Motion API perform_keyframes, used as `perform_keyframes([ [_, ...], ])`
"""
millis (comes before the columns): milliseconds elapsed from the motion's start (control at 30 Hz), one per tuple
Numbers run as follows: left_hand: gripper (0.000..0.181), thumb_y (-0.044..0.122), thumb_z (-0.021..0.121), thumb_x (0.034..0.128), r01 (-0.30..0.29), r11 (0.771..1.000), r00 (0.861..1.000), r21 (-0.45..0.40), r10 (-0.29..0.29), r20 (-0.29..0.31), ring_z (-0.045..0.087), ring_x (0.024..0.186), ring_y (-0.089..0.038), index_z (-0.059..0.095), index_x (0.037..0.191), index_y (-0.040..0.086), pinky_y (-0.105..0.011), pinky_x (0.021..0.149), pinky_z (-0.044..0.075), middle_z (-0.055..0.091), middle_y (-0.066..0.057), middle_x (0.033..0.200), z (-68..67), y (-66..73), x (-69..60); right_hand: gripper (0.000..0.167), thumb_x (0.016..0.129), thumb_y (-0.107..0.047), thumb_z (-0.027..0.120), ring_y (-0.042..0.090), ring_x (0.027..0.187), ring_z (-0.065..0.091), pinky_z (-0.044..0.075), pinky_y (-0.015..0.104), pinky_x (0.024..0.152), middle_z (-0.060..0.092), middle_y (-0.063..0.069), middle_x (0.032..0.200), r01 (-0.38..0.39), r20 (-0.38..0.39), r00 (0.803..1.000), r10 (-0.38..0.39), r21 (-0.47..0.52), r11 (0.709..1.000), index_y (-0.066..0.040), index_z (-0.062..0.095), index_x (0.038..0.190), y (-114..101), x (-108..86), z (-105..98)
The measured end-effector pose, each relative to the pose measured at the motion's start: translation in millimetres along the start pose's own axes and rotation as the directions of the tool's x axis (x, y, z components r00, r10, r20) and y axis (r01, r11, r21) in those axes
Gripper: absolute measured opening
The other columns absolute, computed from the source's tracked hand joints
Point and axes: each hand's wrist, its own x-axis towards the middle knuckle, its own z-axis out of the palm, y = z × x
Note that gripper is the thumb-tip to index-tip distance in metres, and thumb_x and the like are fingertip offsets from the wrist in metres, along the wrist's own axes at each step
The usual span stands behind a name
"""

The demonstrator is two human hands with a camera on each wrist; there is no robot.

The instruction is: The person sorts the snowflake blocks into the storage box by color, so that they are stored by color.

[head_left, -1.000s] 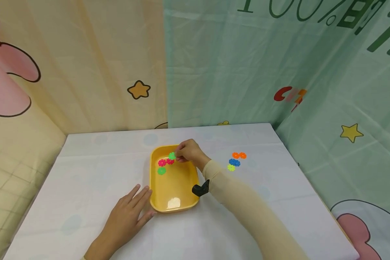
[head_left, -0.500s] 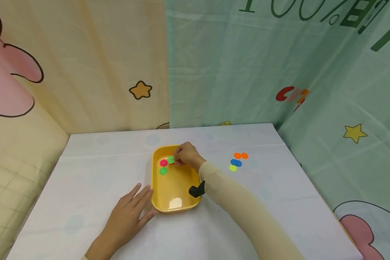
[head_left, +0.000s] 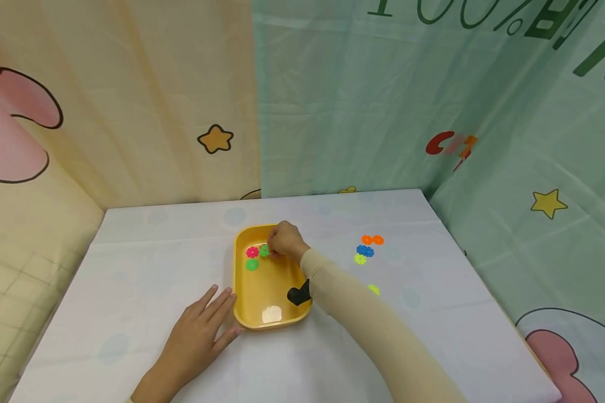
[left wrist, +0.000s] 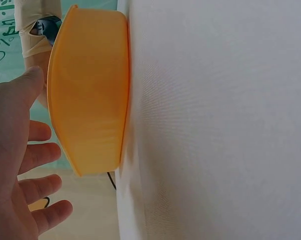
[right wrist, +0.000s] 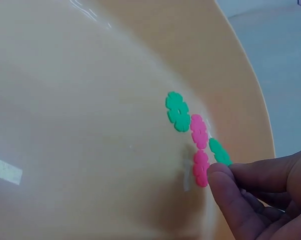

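Note:
My right hand (head_left: 286, 239) is over the far part of a yellow plastic tray (head_left: 272, 296). Its thumb and finger pinch a green flower-shaped disc (right wrist: 220, 152), held against or just above the tray floor. Beside it lie two pink notched discs, one by the thumb (right wrist: 201, 169) and one farther along (right wrist: 199, 131). Another green disc (right wrist: 178, 111) lies at the end of this group. My left hand (head_left: 196, 336) is spread with straight fingers at the tray's left wall; whether the fingertips touch it I cannot tell.
Right of the tray on the white table (head_left: 433, 347) lie two orange discs (head_left: 372, 239), overlapping blue discs (head_left: 365, 251) and a yellow one (head_left: 360, 259). Another yellow disc (head_left: 374, 289) shows behind the right sleeve. Printed cloth (head_left: 333, 112) hangs behind the table.
My right hand has moved slightly left and down with the green disc, which now covers one pink disc in the head view. My left hand has stayed by the tray.

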Motion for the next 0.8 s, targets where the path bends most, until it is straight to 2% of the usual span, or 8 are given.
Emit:
perform_keyframes([
  [133, 0.067, 0.053, 0.068, 0.0929, -0.005, 1.000, 1.000, -0.006, 0.005, -0.011, 0.049, 0.138, -0.037, 0.062, 0.140, 0.006, -0.055, 0.093, 0.054, 0.060, -0.009, 0.145, 0.2, -0.6, -0.2, 0.012, 0.088, 0.003, 0.069, 0.020, 0.055, 0.058, 0.052, 0.023, 0.051, 0.062, 0.007, 0.065, -0.021, 0.017, 1.000, 0.023, -0.124, 0.992, -0.001, 0.071, 0.077, 0, 4.9, 3],
  [267, 0.068, 0.059, 0.058, 0.0979, -0.010, 1.000, 1.000, -0.008, 0.009, -0.019, 0.049, 0.138, -0.037, 0.062, 0.140, 0.005, -0.054, 0.092, 0.054, 0.060, -0.009, 0.145, 0.0, -0.6, -0.6, 0.015, 0.091, -0.003, 0.071, 0.021, 0.054, 0.062, 0.053, 0.023, 0.050, 0.061, 0.006, 0.064, -0.069, 0.021, 0.997, 0.074, -0.199, 0.978, -0.003, 0.069, 0.076, 0, 9.0, 8],
  [367, 0.069, 0.060, 0.055, 0.0992, -0.012, 1.000, 1.000, -0.006, 0.012, -0.019, 0.049, 0.138, -0.037, 0.062, 0.139, 0.005, -0.054, 0.092, 0.054, 0.060, -0.009, 0.145, 0.3, -0.8, -0.6, 0.015, 0.094, -0.005, 0.071, 0.021, 0.054, 0.065, 0.055, 0.024, 0.052, 0.061, 0.006, 0.063, -0.071, 0.013, 0.997, 0.075, -0.220, 0.973, -0.003, 0.069, 0.079, 1, 9.8, 11],
  [600, 0.069, 0.060, 0.055, 0.0989, -0.014, 1.000, 1.000, -0.006, 0.014, -0.018, 0.050, 0.137, -0.037, 0.062, 0.139, 0.005, -0.054, 0.093, 0.054, 0.060, -0.009, 0.145, -0.3, -0.4, -0.5, 0.010, 0.093, -0.003, 0.070, 0.021, 0.054, 0.067, 0.052, 0.021, 0.047, 0.062, 0.006, 0.062, -0.038, 0.008, 0.999, 0.041, -0.249, 0.968, -0.001, 0.069, 0.083, 3, 5.8, 14],
  [800, 0.071, 0.063, 0.047, 0.1013, -0.020, 1.000, 0.999, -0.018, 0.019, -0.034, 0.050, 0.137, -0.038, 0.062, 0.139, 0.004, -0.054, 0.092, 0.054, 0.061, -0.010, 0.144, 0.0, -1.2, -0.5, 0.007, 0.093, -0.003, 0.070, 0.022, 0.055, 0.068, 0.051, 0.021, 0.046, 0.061, 0.006, 0.062, -0.022, 0.011, 1.000, 0.027, -0.281, 0.959, 0.000, 0.069, 0.087, 3, 3.8, 15],
])
